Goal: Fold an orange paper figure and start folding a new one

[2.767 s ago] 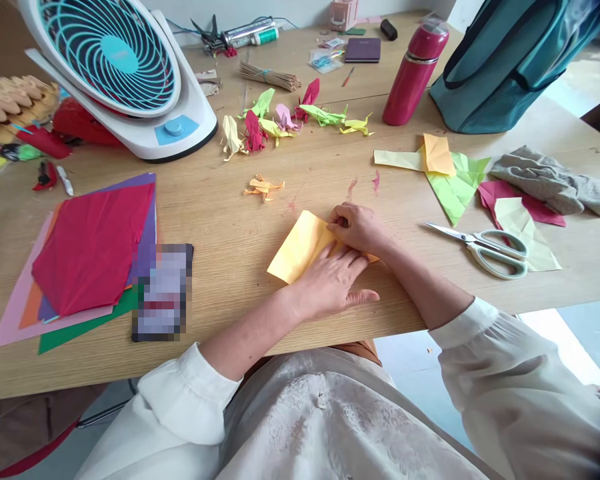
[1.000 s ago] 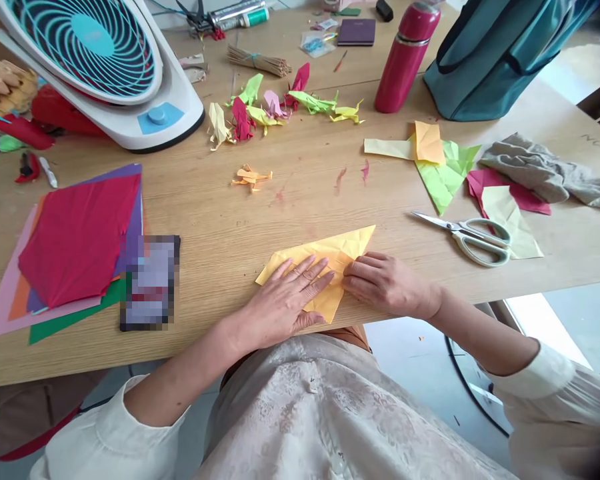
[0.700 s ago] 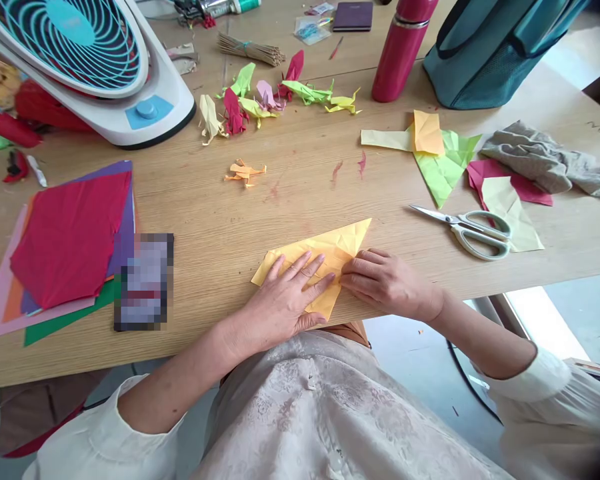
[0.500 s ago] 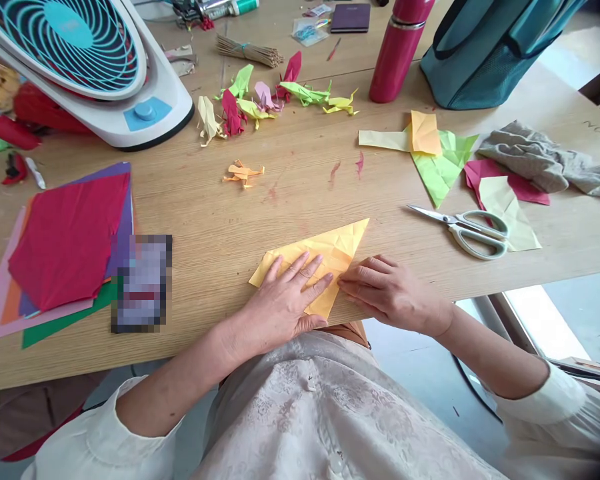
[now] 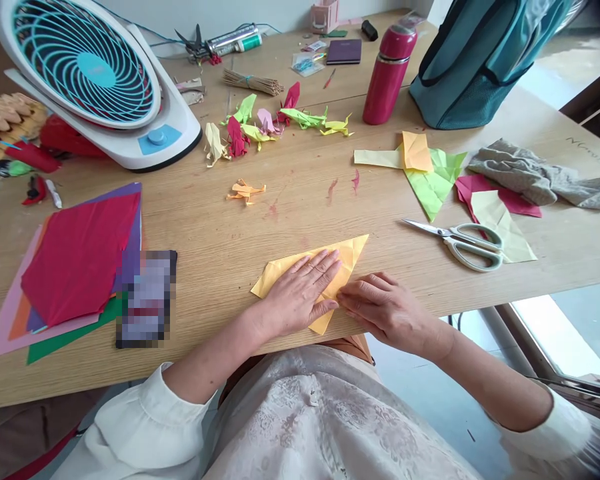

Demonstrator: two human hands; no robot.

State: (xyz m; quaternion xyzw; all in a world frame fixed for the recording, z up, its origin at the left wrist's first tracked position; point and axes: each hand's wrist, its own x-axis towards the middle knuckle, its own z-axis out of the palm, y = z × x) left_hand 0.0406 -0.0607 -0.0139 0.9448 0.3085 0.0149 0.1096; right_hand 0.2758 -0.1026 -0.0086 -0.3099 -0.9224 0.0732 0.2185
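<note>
A folded sheet of yellow-orange origami paper (image 5: 354, 252) lies near the table's front edge, creased and pointed at its upper right. My left hand (image 5: 303, 293) rests flat across it with the fingers stretched out. At the paper's right edge, the fingertips of my right hand (image 5: 387, 310) are pinched together on the paper; the exact grip is partly hidden. Beyond them lies a small orange paper figure (image 5: 247, 191). Scissors (image 5: 460, 241) with pale handles lie to the right, their blades pointing left.
A fan (image 5: 110, 87), a stack of coloured paper (image 5: 80, 260) and a blurred phone-like object (image 5: 147, 300) occupy the left. Several folded paper animals (image 5: 260, 127) stand at the back. Toward the right are a red bottle (image 5: 387, 80), a teal bag (image 5: 465, 73), paper pieces (image 5: 437, 177) and grey cloth (image 5: 535, 175).
My left hand has slid right across the paper, and its fingers have drawn closer together. My right hand keeps its pinch at the paper's edge. The camera view has tilted up slightly.
</note>
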